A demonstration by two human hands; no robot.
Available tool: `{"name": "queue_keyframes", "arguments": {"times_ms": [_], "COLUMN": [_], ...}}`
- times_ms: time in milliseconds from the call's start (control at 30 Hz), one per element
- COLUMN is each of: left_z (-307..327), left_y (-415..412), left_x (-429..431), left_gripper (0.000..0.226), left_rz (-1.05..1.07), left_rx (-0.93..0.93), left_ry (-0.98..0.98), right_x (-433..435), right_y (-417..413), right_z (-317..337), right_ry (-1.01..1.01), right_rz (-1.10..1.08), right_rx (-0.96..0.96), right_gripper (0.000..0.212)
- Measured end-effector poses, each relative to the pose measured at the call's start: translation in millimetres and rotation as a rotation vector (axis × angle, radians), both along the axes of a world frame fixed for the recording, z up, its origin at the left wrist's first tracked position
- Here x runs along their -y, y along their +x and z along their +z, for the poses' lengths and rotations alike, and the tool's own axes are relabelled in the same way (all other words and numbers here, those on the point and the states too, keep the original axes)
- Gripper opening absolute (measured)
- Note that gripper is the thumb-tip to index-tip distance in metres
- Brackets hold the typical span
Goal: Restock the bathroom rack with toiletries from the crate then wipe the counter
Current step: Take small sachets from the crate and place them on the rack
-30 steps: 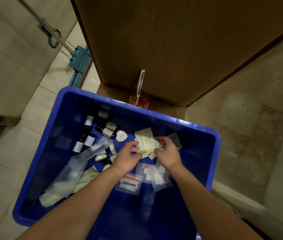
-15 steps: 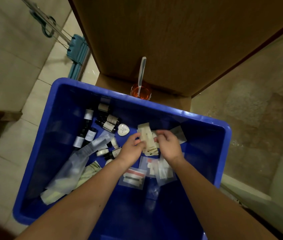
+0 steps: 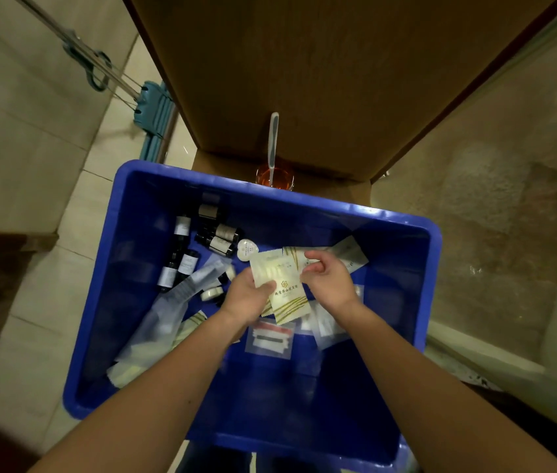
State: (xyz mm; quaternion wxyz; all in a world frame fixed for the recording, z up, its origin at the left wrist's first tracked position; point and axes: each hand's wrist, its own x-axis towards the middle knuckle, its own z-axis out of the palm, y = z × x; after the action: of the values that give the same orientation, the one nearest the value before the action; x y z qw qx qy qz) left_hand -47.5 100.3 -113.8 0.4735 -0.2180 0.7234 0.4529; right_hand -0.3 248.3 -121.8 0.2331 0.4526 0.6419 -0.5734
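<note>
Head view:
- Blue crate (image 3: 106,268) fills the centre of frame, both forearms reaching in from the near edge.
- Left hand (image 3: 246,298) grips a fanned stack of cream sachets (image 3: 287,291) with gold print. Thumb is pressed on the top face, fingers curled underneath. The stack is held above the middle of the crate, tilted.
- Right hand (image 3: 329,281) is on the far end of the same stack, thumb and curled fingers pinching a sachet's top edge. More sachets fan out past it toward the crate's far right wall.
- Small dark bottles (image 3: 185,264) with white labels lie on their sides in the far left part of the crate floor. A white heart-shaped piece (image 3: 247,249) lies just beside them, near the stack.
- Clear plastic bag (image 3: 174,308) lies along the left wall, running toward the near left corner.
- Clear packet (image 3: 270,336) with red and white strips lies flat on the crate floor, below the hands.
- Past the far rim, a glass (image 3: 274,177) of orange liquid has a white utensil (image 3: 273,138) standing in it, in front of a wooden panel (image 3: 304,80).
- Teal mop head (image 3: 152,110) is on the tiled floor, upper left.
</note>
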Motion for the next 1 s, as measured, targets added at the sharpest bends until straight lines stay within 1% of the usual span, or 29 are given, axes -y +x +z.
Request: {"name": "queue_keyframes", "arguments": {"times_ms": [200,300,400,467,600,700,833,900,1000], "left_z": [33,55,80,97,128,151,179,192,211], "left_y": [2,6,13,18,30,38,47,52,62], "left_x": [4,8,16,23,42,56,69,73,74], "left_gripper": [0.032,0.034,0.035,0.035,0.037,0.040,0.032,0.032,0.032], "left_rz": [-0.029,-0.054,-0.066,-0.090,-0.253,-0.328,-0.461,-0.521,-0.619], "left_rx": [-0.077,-0.127,-0.157,-0.188,-0.259,-0.297,-0.349,-0.367,-0.419], "left_ry": [0.045,0.061,0.082,0.109,0.136,0.168,0.222,0.240,0.254], "right_x": [8,18,30,39,63,82,105,116,128], "right_y": [13,24,37,48,73,94,122,136,159], "right_z": [33,57,85,104,143,174,211,229,252], "right_ry": [-0.104,-0.099,-0.091,-0.084,-0.007,0.052,0.102,0.131,0.171], "right_rz": [0.052,0.010,-0.077,-0.137,-0.230,-0.299,-0.362,-0.396,-0.508], "right_rx": [0.046,0.014,-0.039,-0.076,-0.144,-0.223,-0.301,-0.336,-0.385], "right_gripper": [0.049,0.061,0.065,0.066,0.064,0.060,0.057,0.056,0.047]}}
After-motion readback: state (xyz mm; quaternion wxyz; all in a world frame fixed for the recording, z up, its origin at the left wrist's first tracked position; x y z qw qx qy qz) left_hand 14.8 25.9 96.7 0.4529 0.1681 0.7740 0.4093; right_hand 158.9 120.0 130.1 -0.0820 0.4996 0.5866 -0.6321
